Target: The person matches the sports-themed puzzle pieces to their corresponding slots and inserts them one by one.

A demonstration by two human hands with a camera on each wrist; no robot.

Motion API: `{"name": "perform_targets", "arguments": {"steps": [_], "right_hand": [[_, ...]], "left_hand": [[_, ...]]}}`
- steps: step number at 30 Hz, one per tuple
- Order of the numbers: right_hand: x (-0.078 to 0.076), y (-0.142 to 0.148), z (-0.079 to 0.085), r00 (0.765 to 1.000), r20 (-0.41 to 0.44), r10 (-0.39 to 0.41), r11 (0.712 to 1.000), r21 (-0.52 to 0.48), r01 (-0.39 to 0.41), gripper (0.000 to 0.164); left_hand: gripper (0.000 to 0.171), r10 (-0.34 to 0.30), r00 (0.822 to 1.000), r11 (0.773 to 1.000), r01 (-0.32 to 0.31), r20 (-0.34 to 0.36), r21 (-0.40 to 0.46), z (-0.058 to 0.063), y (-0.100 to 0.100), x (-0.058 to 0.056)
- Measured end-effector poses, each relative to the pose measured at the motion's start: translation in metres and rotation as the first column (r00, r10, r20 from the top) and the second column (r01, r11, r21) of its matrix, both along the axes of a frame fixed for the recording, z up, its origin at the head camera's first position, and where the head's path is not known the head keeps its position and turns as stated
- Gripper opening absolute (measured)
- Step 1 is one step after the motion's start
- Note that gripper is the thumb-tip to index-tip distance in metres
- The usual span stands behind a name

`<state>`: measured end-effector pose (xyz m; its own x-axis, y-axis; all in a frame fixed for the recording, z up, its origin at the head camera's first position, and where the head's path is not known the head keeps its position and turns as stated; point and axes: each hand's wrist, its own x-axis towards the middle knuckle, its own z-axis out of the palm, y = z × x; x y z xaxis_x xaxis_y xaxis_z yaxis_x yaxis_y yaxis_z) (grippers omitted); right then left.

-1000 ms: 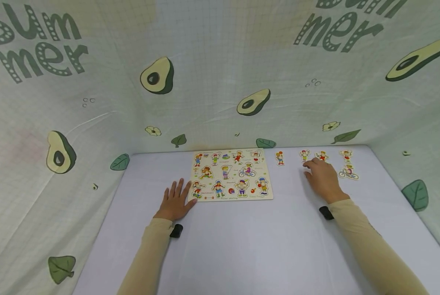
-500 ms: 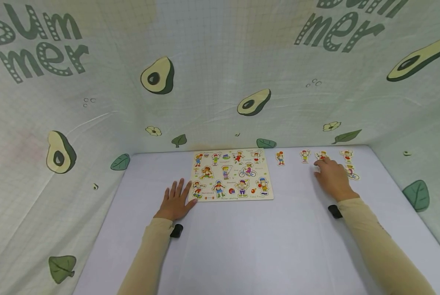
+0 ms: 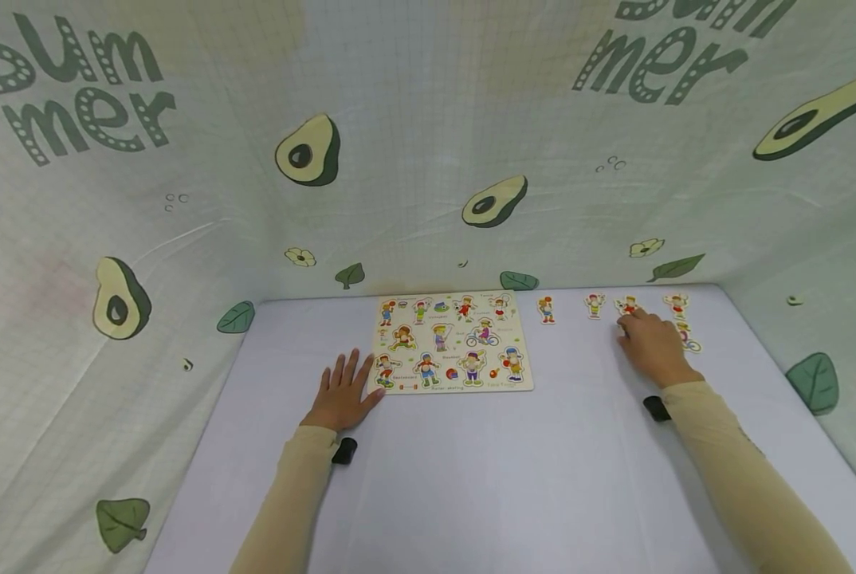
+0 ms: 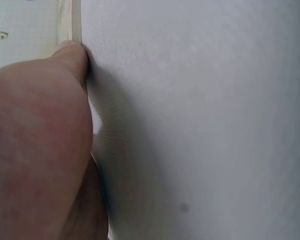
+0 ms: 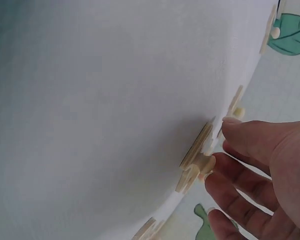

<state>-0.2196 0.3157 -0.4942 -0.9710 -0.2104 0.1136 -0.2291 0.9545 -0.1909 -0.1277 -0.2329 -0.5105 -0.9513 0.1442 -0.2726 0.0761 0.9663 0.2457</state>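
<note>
A wooden peg puzzle board (image 3: pixel 449 322) printed with children playing sports lies near the back of the table. My left hand (image 3: pixel 339 399) rests flat at its left side, fingers spread. In the left wrist view the thumb (image 4: pixel 70 57) touches the board's edge (image 4: pixel 70 20). Over at the right, my right hand (image 3: pixel 653 347) reaches to a footballer puzzle piece (image 3: pixel 626 304). The right wrist view shows its fingertips beside a piece's wooden knob (image 5: pixel 206 162), with the thumb apart from it. A cyclist piece (image 3: pixel 689 338) is partly covered by the right hand.
More loose puzzle pieces lie along the back: a basketball figure (image 3: pixel 546 310), a figure in green and red (image 3: pixel 594 305), and one with raised arms (image 3: pixel 675 304). A fabric wall (image 3: pixel 399 199) with avocado prints rises behind the white table (image 3: pixel 485 478).
My right hand has moved right, from beside the green-and-red figure to the footballer piece, partly covering the cyclist piece. The left hand and board stay put.
</note>
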Motion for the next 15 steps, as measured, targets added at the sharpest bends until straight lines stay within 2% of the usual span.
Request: {"name": "perform_targets", "arguments": {"steps": [15], "right_hand": [[-0.0037,0.0102,-0.0012,0.999,0.009,-0.046,0.999,-0.002,0.046,0.019]], "left_hand": [[0.078,-0.006,1.000,1.000,0.006,-0.013,0.004,-0.0046,-0.0027,-0.0006]]}}
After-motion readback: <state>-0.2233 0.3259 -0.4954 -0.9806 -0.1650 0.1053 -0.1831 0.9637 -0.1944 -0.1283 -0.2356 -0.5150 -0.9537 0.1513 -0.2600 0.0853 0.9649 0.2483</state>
